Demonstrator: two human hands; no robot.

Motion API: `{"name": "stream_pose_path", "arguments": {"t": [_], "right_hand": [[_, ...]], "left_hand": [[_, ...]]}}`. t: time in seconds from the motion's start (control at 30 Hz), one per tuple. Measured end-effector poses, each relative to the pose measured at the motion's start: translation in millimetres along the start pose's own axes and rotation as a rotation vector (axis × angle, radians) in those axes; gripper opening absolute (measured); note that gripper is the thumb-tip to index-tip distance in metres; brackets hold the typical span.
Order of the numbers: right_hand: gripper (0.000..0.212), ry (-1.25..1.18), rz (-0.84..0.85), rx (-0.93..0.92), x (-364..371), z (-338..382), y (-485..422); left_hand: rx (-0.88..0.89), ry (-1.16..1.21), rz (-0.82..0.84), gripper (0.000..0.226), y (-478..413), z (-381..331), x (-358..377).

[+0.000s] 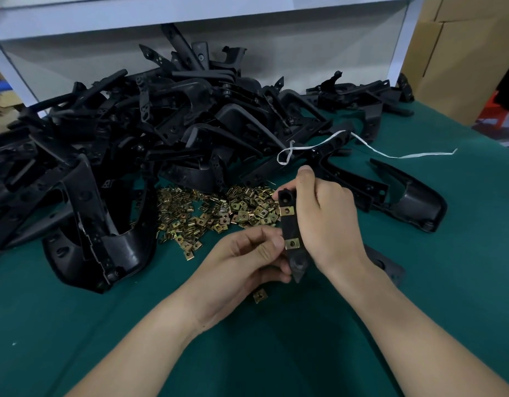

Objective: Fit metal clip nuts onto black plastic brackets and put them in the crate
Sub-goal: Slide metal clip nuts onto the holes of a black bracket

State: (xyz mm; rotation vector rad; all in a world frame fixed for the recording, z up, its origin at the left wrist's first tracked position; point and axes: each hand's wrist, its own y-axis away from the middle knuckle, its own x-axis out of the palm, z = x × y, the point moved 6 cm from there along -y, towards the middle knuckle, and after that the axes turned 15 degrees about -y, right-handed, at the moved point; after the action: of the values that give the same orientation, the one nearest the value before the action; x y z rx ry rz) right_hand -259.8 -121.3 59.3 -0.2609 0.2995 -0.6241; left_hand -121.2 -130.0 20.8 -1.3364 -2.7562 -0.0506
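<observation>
head view: clip nuts [218, 213] lie heaped on the green mat [75, 325], with the pile of black brackets [132, 124] behind. my right hand [325, 213] grips one bracket [289, 227] upright, two nuts clipped on. my left hand [247, 259] pinches its lower end.

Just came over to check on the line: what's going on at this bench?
A person holds one black bracket over the green mat: the right hand grips its upper part, the left hand pinches its lower part. Two clip nuts already sit on it. More loose clip nuts lie heaped behind it, before a big pile of brackets. No crate shows.
</observation>
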Motion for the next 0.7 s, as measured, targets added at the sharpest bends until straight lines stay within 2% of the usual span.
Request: {"name": "stream_pose_path", "arguments": {"t": [0.23, 0.43, 0.57, 0.7], "right_hand": [[0.061, 0.008, -0.036, -0.063, -4.1, 8.4, 3.7], [0.06, -0.127, -0.064, 0.056, -8.8, 10.3, 6.0], [0.062, -0.2, -0.245, 0.077, -23.9, 24.4, 15.7], [0.043, -0.164, -0.256, -0.029, -43.7, 53.2, 38.4]], "left_hand": [[0.052, -0.063, -0.036, 0.017, 2.1, -3.2, -2.0], [0.238, -0.382, -0.251, 0.041, 15.9, -30.3, 8.4], [0.292, -0.534, -0.485, 0.023, 19.6, -43.3, 31.8], [0.298, -0.45, -0.613, 0.02, 20.8, -62.0, 49.5]]}}
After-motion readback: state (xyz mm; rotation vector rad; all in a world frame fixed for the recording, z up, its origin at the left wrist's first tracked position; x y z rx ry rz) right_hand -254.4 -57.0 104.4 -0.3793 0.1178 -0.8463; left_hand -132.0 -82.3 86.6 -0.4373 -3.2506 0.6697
